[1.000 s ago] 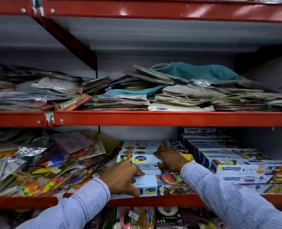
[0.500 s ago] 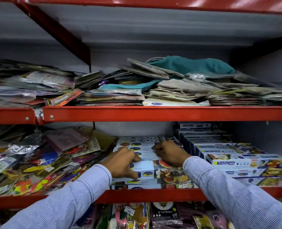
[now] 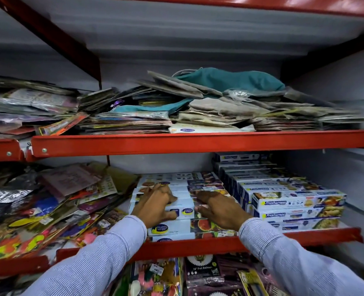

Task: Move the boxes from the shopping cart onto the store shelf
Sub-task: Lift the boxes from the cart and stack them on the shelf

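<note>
Two hands, left (image 3: 155,205) and right (image 3: 220,209), flat, fingers spread on stacked boxes (image 3: 183,211); red shelf (image 3: 198,245).

Both hands (image 3: 155,205) slid rearward – seemingly – over boxes (image 3: 172,210)

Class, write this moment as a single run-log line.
stage: settling boxes on shelf | left hand: flat on top box | right hand: flat on same box | neighbouring stack: to the right
</note>
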A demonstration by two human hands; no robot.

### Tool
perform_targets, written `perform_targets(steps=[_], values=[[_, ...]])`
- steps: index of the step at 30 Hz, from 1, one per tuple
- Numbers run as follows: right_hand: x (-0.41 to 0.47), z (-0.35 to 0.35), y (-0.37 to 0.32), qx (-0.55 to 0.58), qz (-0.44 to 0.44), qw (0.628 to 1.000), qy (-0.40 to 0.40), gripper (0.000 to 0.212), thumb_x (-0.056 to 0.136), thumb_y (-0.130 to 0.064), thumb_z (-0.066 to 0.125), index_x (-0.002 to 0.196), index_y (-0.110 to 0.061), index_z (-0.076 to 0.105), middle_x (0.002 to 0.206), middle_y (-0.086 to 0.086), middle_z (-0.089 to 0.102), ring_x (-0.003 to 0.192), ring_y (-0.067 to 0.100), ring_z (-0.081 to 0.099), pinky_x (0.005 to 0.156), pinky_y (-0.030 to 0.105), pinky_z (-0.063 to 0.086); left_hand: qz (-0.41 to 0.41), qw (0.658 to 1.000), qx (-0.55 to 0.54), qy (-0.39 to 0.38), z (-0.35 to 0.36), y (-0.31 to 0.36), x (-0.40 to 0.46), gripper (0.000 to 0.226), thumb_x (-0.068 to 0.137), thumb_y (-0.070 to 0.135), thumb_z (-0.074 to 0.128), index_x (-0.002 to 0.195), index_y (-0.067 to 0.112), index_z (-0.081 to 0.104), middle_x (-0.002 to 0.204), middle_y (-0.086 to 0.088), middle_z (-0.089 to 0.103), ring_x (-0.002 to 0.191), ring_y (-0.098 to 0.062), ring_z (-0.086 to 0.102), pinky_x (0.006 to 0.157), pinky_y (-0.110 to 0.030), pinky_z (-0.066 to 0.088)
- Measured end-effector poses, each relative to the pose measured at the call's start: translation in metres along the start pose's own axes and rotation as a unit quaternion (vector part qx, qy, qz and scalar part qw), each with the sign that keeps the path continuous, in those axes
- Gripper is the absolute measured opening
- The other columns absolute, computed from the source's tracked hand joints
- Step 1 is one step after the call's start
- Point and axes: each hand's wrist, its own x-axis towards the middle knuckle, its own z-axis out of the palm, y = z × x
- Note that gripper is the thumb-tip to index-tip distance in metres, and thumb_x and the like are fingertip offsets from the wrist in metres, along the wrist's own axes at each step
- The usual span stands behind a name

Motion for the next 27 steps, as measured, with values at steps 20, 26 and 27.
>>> perform_targets(steps=[20,26,27], values=[[-0.010,0.047,0.000,-0.069,0.001,0.984,0.163,0.057,0.104,-0.045,0.024,0.157,-0.023,0.022,0.166,0.000,0.021,0.155,0.016,0.014,0.128,0.042,0.010,0.011,0.985,0.075,0.156,0.035,-0.011,-0.038,0.059,0.102,0.050,0.034,0.154,0.024,0.034,0.165,-0.001,0.028,0.155,-0.028,0.016,0.123,-0.061,0.011],[0.008,0.077,-0.016,-0.072,0.043,0.957,0.278,0.063,0.101,-0.035,0.024,0.159,-0.014,0.009,0.169,0.002,0.002,0.156,0.021,0.003,0.127,0.049,-0.003,-0.034,0.964,0.118,0.237,0.059,-0.009,-0.035,0.066,0.104,0.046,0.027,0.158,0.009,0.017,0.167,-0.017,0.015,0.154,-0.042,0.007,0.116,-0.075,0.007],[0.013,0.083,-0.014,-0.074,0.047,0.956,0.279,0.063,0.101,-0.036,0.025,0.159,-0.014,0.009,0.169,0.002,0.002,0.156,0.022,0.004,0.126,0.050,-0.002,-0.040,0.965,0.117,0.233,0.064,-0.011,-0.032,0.066,0.104,0.047,0.024,0.158,0.008,0.018,0.167,-0.017,0.015,0.154,-0.041,0.006,0.116,-0.076,0.007]])
